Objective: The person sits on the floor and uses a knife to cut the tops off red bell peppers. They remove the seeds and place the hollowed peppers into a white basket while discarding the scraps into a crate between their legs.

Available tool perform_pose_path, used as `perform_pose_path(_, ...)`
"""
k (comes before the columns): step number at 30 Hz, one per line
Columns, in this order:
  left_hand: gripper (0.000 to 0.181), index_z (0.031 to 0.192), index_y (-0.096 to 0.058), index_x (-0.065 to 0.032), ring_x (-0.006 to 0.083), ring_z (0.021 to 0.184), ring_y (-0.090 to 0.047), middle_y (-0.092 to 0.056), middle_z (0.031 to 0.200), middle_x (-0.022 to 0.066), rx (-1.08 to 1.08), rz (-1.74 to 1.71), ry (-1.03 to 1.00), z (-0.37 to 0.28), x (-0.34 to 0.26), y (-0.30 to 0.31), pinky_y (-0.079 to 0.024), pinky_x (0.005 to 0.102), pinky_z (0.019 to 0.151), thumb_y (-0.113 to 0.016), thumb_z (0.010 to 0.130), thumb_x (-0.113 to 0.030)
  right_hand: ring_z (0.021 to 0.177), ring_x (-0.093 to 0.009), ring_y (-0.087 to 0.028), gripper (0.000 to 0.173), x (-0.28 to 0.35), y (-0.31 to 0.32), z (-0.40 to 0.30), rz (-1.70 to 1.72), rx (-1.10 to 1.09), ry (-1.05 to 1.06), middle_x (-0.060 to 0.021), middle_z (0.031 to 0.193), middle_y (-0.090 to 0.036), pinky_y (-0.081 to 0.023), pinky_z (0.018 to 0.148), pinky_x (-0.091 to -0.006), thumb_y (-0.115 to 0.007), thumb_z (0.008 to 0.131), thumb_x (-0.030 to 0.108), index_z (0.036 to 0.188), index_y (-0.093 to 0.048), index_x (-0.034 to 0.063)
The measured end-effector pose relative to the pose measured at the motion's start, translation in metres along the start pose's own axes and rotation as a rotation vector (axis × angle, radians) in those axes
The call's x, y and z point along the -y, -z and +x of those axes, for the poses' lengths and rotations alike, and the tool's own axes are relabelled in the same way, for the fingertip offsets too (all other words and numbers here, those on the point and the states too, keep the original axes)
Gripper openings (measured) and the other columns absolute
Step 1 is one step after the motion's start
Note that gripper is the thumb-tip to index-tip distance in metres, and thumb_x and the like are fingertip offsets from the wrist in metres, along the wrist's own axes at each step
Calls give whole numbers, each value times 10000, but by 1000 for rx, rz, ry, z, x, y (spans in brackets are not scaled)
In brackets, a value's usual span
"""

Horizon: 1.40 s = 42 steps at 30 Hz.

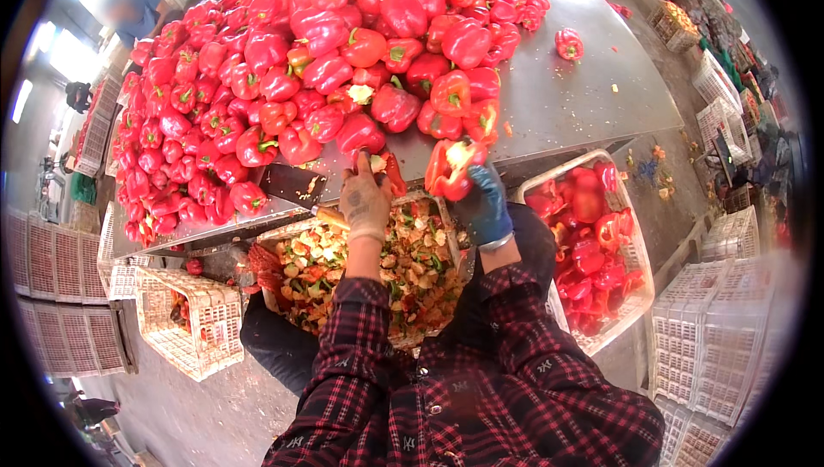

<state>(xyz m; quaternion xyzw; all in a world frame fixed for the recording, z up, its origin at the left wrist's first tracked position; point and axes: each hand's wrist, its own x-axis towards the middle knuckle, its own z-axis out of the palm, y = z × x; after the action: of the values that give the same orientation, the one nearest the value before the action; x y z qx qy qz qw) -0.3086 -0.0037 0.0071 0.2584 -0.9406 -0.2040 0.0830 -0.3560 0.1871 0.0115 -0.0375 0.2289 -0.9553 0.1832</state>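
My left hand (367, 203), in a thin soiled glove, has its fingers around a piece of red bell pepper (394, 174) with a pale core, at the metal table's front edge. A cleaver (293, 184) rests on that edge, its wooden handle (330, 216) running under my left wrist; whether I grip it is hidden. My right hand (486, 206), in a blue glove, holds a cut-open red bell pepper (450, 177) showing its pale seed core. Beneath both hands stands a crate (452, 229) with pepper cores and green stems (412, 267).
Whole red bell peppers (309, 81) are heaped on the metal table (592, 100). To my right stands a crate (637, 274) of cut peppers (586, 254). An overturned crate (193, 325) and stacked crates (714, 338) flank me. Another person (138, 13) is beyond the heap.
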Motion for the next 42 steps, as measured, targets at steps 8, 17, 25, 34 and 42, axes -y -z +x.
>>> perform_pose_path(8, 391, 1260, -511, 20, 293, 950, -592, -602, 1063, 196, -5, -691, -256, -65, 3, -5, -483, 368, 777, -566, 910, -145, 1218, -159, -457, 723, -38, -9, -35, -490, 153, -60, -76, 1365, -456, -390, 1026, -309, -631, 793, -33, 1441, -315, 25)
perform_pose_path(17, 303, 1181, -555, 42, 107, 899, -601, -616, 1082, 40, 516, -1400, 149, -82, 14, 37, -503, 251, 779, -602, 906, -76, 1185, -167, -479, 679, -42, -15, -68, -573, 282, -267, -58, 1332, -469, -434, 977, -298, -681, 811, 46, 1409, -359, 47)
perform_pose_path(25, 522, 1274, -440, 34, 189, 965, -589, -614, 1093, 130, 781, -1383, 154, -121, 46, 16, -449, 295, 915, -355, 994, -399, 994, -154, -589, 382, -66, 22, -87, -311, 79, -513, -72, 1121, -607, -492, 831, -279, -508, 967, 239, 1270, -492, 7)
perform_pose_path(34, 326, 1037, -601, 44, 231, 780, -637, -653, 943, 162, 410, -805, -18, -131, 39, -15, -496, 341, 689, -723, 792, -133, 1012, -150, -567, 391, -67, 12, -86, -698, 39, -359, -77, 1192, -580, -467, 867, -269, -543, 941, 175, 1290, -511, 2)
perform_pose_path(42, 446, 1175, -572, -42, 305, 886, -650, -636, 1035, 166, 234, 274, -65, -145, 66, 26, -522, 379, 741, -720, 769, -154, 1002, -153, -590, 362, -66, 9, -92, -52, -101, -499, -76, 1168, -594, -487, 868, -283, -573, 916, 95, 1262, -508, 15)
